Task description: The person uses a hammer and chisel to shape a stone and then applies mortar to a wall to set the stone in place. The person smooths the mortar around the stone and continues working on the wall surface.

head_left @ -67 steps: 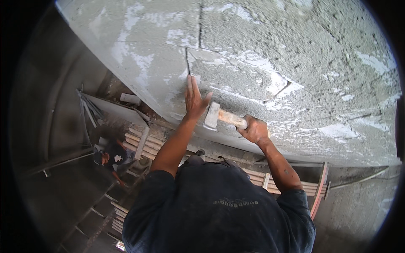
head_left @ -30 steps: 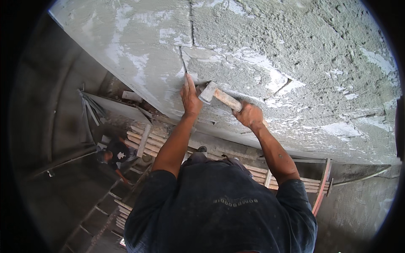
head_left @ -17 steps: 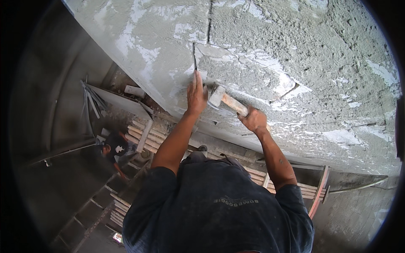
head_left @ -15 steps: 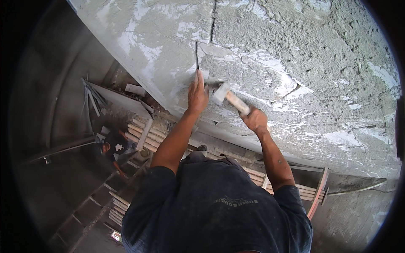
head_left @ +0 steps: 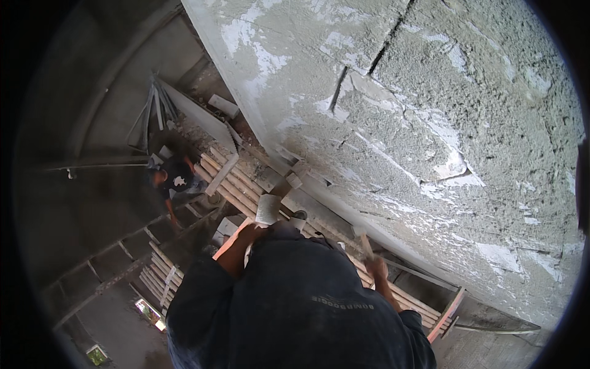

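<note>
My right hand (head_left: 376,268) is closed round the pale wooden handle of a hammer (head_left: 367,245), low in front of the wall. The hammer's head is blurred and hard to make out. Close to my body, my left hand (head_left: 251,234) is partly hidden and its fingers do not show clearly. Just beyond it is a whitish rounded object (head_left: 268,209), whose kind I cannot tell. The rough grey plastered wall (head_left: 393,135) carries white patches, a dark slot (head_left: 338,89) and a chipped hollow (head_left: 453,167).
Under me runs a platform of wooden poles (head_left: 230,187). A co-worker (head_left: 175,178) is lower down at the left, near a ladder-like frame (head_left: 126,249). Metal lengths (head_left: 158,104) lean beside a board (head_left: 196,114). A reddish plank (head_left: 447,315) crosses the poles at the right.
Both hands have dropped away from the wall toward my body. My left hand has left the slot, and the hammer has come down with my right hand. The view has turned.
</note>
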Demonstrator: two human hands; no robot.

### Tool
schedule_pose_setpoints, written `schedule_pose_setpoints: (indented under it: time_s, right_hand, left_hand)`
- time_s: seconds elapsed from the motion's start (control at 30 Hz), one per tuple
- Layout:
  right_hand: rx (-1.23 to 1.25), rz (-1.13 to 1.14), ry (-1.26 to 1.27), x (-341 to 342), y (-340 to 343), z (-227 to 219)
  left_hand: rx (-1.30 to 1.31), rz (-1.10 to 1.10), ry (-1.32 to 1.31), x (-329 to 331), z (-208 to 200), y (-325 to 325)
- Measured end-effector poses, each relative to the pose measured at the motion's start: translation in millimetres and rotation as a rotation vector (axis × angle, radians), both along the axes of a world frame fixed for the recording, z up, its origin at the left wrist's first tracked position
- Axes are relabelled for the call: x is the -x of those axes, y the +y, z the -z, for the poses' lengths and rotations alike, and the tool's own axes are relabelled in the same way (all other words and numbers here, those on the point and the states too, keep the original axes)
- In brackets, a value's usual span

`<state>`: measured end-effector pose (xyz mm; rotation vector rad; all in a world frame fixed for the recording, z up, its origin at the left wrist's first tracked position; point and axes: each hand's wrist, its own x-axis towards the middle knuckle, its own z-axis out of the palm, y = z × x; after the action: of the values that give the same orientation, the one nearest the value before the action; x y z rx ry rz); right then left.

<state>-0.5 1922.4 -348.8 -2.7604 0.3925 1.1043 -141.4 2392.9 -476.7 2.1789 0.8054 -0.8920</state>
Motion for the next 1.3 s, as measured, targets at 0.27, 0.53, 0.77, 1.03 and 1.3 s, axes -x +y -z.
schedule_pose_setpoints:
  time_s: [0.27,0.53,0.77,1.03,1.3]
  right_hand:
    - [-0.046,0.212,0.142,54,-79,53]
    - [-0.302,-0.178,0.072,-75,-24,17]
    - [-0.38,-0.411,0.084,-90,-25,16]
    - [-0.368,-0.222,0.14,-64,-28,0]
    - [-0.375,-0.224,0.098,-70,10,-9]
  left_hand:
    - [-0.385,-0.375,-0.013,115,-4,20]
    - [0.016,-0.16,-0.536,-80,31,-51]
    - [-0.122,-0.085,-0.815,-158,-29,-59]
    - [-0.009,-0.371,-1.493,-283,-339,-5]
    - [-0.254,-0.518,-1.571,-364,-528,10]
